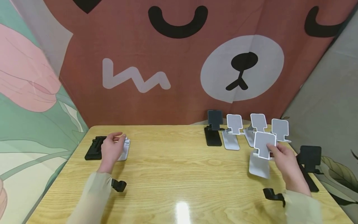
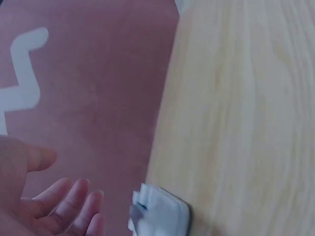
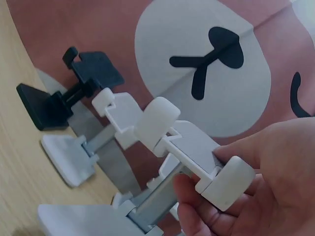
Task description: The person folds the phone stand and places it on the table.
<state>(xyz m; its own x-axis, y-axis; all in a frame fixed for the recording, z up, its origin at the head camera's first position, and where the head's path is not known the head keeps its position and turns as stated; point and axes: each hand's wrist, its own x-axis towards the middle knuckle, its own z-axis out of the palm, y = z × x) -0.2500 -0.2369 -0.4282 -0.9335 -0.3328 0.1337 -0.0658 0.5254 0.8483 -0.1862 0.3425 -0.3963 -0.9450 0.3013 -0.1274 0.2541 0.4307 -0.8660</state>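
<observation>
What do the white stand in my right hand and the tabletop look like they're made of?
The white stand in your right hand: probably satin plastic, judging by its rounded clips. Its greyer, faintly shiny neck could be metal. The tabletop: wood or printed laminate, from the grain; glossy, given the bright reflection.

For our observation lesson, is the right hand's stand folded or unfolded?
The stand is unfolded: a post separates its plate from its base.
</observation>
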